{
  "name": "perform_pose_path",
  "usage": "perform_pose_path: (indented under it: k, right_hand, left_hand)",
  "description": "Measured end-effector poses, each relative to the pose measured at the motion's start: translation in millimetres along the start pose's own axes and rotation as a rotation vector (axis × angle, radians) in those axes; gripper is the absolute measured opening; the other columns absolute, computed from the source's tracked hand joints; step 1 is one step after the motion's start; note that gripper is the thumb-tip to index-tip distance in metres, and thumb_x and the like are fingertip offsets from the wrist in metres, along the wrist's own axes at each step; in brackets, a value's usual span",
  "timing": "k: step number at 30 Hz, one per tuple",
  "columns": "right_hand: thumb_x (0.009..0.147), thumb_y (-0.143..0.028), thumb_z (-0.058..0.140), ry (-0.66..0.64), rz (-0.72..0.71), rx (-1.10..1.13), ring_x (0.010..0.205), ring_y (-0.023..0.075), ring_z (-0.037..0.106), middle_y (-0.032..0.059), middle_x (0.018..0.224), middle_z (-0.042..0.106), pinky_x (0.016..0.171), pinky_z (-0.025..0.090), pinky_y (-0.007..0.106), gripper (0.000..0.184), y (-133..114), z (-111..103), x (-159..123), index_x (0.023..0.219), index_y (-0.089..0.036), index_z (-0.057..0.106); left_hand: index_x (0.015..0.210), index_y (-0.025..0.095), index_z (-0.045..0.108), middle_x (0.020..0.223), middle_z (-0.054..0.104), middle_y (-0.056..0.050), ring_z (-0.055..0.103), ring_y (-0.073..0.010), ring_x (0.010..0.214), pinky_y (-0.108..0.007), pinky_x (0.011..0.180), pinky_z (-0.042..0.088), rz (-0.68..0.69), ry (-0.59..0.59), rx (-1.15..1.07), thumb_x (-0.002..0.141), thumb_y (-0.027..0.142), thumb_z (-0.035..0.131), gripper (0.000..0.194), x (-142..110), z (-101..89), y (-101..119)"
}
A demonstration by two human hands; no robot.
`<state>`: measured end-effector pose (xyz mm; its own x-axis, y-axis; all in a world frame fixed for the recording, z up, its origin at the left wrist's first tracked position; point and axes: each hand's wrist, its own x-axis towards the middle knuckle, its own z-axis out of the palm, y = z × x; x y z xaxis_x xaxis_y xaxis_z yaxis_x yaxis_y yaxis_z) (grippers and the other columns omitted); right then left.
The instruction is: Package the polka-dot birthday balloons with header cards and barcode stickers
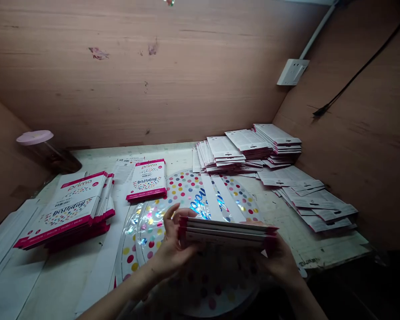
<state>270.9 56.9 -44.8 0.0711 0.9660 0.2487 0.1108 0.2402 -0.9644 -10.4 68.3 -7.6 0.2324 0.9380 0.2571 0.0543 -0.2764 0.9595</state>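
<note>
Between both hands I hold a small stack of white and magenta printed packets (226, 231), seen nearly edge-on. My left hand (180, 242) is closed round the stack's left end, the thumb at the near side. At the right end my right hand (276, 262) grips it, its fingers partly hidden and in shadow. Beneath the stack lie clear round foil balloons with coloured dots (150, 240) and blue shiny lettering, laid flat and overlapping. White strips (216, 198) cross them. Just beyond, to the left, sits a short pile of packets marked "prima" and "birthday" (149, 180).
A larger pile of birthday packets (70, 204) stands at left, near white paper sheets (10, 249). Stacked packets, backs up (223, 151), fill the back right; more are fanned out (313, 200) nearer. A lidded jar (50, 151) stands back left. The wall bears a socket (292, 72).
</note>
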Motion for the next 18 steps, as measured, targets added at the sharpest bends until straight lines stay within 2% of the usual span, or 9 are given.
perform_pose_path:
  k: [3,5,8,10,12,14,16,17,18]
  right_hand:
    - [0.072,-0.032,0.077,-0.099,-0.039,-0.012,0.077,0.0244,0.071,0.0065,0.098,0.074,0.065,0.062,0.035,0.033,-4,6,0,0.104,-0.027,0.068]
    - [0.079,-0.028,0.071,-0.134,-0.109,-0.004,0.093,0.0273,0.07,0.0068,0.103,0.072,0.081,0.06,0.043,0.025,-6,11,0,0.104,-0.027,0.067]
    - [0.083,-0.02,0.065,-0.176,-0.192,0.001,0.104,0.0277,0.066,0.0048,0.103,0.071,0.102,0.047,0.055,0.022,-7,17,-4,0.103,-0.03,0.063]
    - [0.084,-0.018,0.064,-0.18,-0.203,0.004,0.101,0.0263,0.067,0.0027,0.101,0.072,0.106,0.043,0.058,0.023,-7,18,-10,0.102,-0.032,0.06]
    - [0.084,-0.025,0.067,-0.207,-0.183,-0.005,0.103,0.0273,0.067,0.0034,0.102,0.071,0.106,0.042,0.057,0.022,-6,15,-15,0.103,-0.033,0.06]
    - [0.082,-0.054,0.064,-0.261,-0.144,-0.008,0.112,0.0325,0.063,0.0094,0.116,0.068,0.102,0.046,0.057,0.041,-4,1,-12,0.114,-0.03,0.058]
    - [0.082,-0.076,0.043,-0.189,-0.142,-0.074,0.122,0.0357,0.056,0.0154,0.132,0.059,0.1,0.048,0.055,0.07,-1,-27,7,0.129,-0.024,0.052]
    - [0.085,-0.077,0.031,-0.086,-0.173,-0.177,0.125,0.0352,0.053,0.0169,0.136,0.054,0.101,0.047,0.054,0.075,2,-47,21,0.133,-0.022,0.048]
    - [0.093,-0.065,0.028,0.056,-0.202,-0.338,0.128,0.0319,0.05,0.0162,0.139,0.052,0.105,0.043,0.051,0.064,4,-71,39,0.135,-0.02,0.047]
  left_hand:
    - [0.119,0.028,0.038,0.112,0.053,-0.006,0.058,-0.02,0.101,-0.032,0.083,0.051,-0.045,-0.136,0.06,0.084,0.019,0.066,0.045,0,-5.4,-2]
    - [0.109,0.025,0.044,0.11,0.054,-0.006,0.056,-0.0217,0.107,-0.035,0.09,0.048,-0.005,-0.15,0.06,0.087,0.019,0.063,0.03,-1,-6.1,-4]
    - [0.106,0.025,0.043,0.108,0.056,-0.006,0.056,-0.0219,0.108,-0.038,0.094,0.048,0.054,-0.14,0.033,0.088,0.016,0.061,0.028,-6,-2.9,-4]
    - [0.105,0.025,0.042,0.107,0.057,-0.006,0.058,-0.0212,0.106,-0.038,0.092,0.049,0.072,-0.133,0.033,0.088,0.014,0.06,0.028,-10,-0.6,-4]
    - [0.104,0.025,0.043,0.105,0.059,-0.006,0.061,-0.0198,0.101,-0.037,0.089,0.05,0.052,-0.127,0.044,0.089,0.013,0.058,0.024,-13,0.1,-5]
    - [0.102,0.025,0.045,0.103,0.061,-0.005,0.063,-0.0185,0.096,-0.035,0.086,0.051,0.003,-0.13,0.063,0.091,0.015,0.056,0.019,-15,-0.9,-7]
    - [0.101,0.025,0.047,0.1,0.062,-0.004,0.063,-0.0175,0.093,-0.033,0.083,0.051,-0.025,-0.127,0.091,0.092,0.017,0.055,0.015,-16,-2.8,-9]
    - [0.101,0.025,0.048,0.1,0.062,-0.003,0.063,-0.0173,0.092,-0.032,0.083,0.051,-0.027,-0.126,0.106,0.092,0.017,0.055,0.013,-17,-3.7,-10]
    - [0.101,0.026,0.048,0.1,0.063,-0.003,0.063,-0.0171,0.093,-0.032,0.083,0.051,-0.029,-0.124,0.121,0.093,0.018,0.055,0.013,-17,-4.6,-11]
